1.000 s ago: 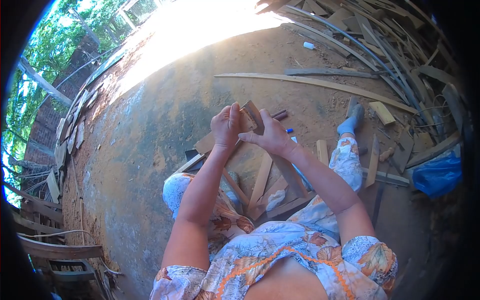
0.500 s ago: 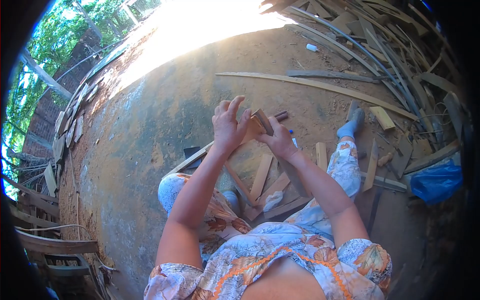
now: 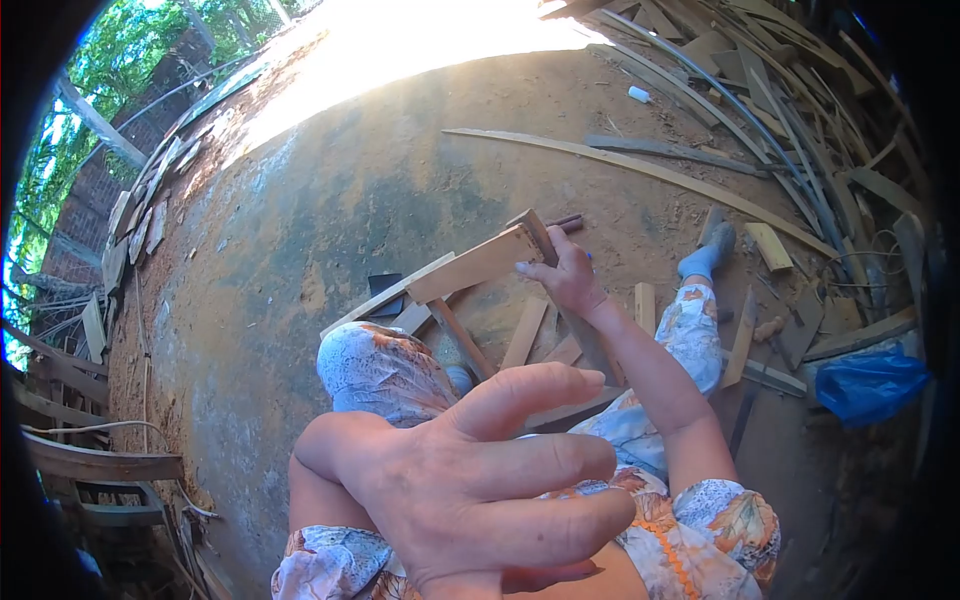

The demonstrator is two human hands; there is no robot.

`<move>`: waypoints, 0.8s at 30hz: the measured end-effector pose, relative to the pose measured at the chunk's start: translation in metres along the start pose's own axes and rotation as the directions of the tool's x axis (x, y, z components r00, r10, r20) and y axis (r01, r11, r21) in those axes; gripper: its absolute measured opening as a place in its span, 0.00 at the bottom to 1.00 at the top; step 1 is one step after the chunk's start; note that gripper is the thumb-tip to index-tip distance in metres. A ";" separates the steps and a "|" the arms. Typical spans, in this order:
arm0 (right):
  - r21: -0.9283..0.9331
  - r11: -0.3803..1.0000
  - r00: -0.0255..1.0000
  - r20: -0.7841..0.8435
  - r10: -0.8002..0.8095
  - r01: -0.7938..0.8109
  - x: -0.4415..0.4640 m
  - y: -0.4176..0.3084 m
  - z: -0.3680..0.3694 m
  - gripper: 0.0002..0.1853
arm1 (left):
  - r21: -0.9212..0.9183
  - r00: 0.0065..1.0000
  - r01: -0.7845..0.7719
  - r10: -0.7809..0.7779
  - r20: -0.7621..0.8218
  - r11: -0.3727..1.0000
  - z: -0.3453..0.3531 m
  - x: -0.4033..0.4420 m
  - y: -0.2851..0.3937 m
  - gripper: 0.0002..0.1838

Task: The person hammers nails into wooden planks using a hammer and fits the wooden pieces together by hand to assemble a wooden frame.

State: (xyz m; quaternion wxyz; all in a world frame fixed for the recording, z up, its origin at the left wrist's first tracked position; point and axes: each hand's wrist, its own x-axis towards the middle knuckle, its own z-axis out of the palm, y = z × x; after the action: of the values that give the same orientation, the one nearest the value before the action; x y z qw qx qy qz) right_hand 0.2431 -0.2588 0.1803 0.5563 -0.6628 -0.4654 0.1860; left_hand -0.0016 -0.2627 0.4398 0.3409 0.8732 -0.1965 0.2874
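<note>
My right hand (image 3: 572,272) grips the corner of a wooden frame, where a pale board (image 3: 475,265) meets a darker upright board (image 3: 537,236). The pale board slants down to the left from that corner, and its far end is above my raised knee. My left hand (image 3: 490,480) is close to the camera in front of my chest, with its fingers apart and slightly bent and nothing visible in them. Behind the frame lie dark reddish handles (image 3: 568,222), partly hidden.
Wood offcuts (image 3: 525,333) lie between my legs. A hammer (image 3: 770,328) and a blue plastic bag (image 3: 870,385) are to the right. A long thin strip (image 3: 640,167) crosses the ground ahead. Scrap wood (image 3: 800,90) is piled at the upper right; boards (image 3: 95,485) stand at the left.
My left hand has let go of the frame and come back toward the camera, with its fingers apart. My right hand still grips the frame, whose pale board now shows fully.
</note>
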 end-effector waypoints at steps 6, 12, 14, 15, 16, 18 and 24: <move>0.026 1.000 1.000 0.015 0.011 -0.011 -0.004 -0.009 0.000 0.26 | 0.056 0.959 -0.278 0.280 -0.031 0.959 0.006 0.000 -0.008 0.11; -0.019 1.000 0.999 0.039 -0.005 0.005 -0.008 -0.009 0.000 0.25 | -0.050 0.959 -0.244 0.249 0.133 0.968 0.009 0.000 -0.006 0.09; -0.054 0.998 0.999 0.042 -0.020 0.022 -0.010 -0.008 -0.001 0.25 | -0.104 0.947 -0.190 0.210 0.242 0.976 0.009 0.004 -0.011 0.12; -0.031 0.999 0.999 0.034 -0.033 0.034 -0.010 -0.006 0.000 0.25 | -0.127 0.934 -0.165 0.196 0.298 0.978 0.009 0.007 -0.014 0.14; -0.008 0.999 0.998 0.026 -0.048 0.048 -0.010 -0.006 0.002 0.24 | -0.090 0.962 -0.109 0.128 0.240 0.990 0.018 0.007 -0.028 0.27; -0.009 0.998 0.998 0.030 -0.058 0.059 -0.011 -0.007 0.004 0.24 | 0.055 0.908 0.242 -0.246 0.338 0.969 0.015 0.009 -0.062 0.40; 0.049 0.997 0.996 0.071 -0.061 0.058 -0.008 -0.010 0.004 0.24 | 0.489 0.658 0.571 -0.724 0.206 0.659 -0.028 -0.034 -0.200 0.44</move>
State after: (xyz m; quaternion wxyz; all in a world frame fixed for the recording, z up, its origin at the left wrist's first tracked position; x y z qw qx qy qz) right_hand 0.2314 -0.2638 0.1858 0.5598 -0.6281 -0.5004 0.2041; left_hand 0.0703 -0.1000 0.3385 0.1991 0.9710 0.1325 -0.0010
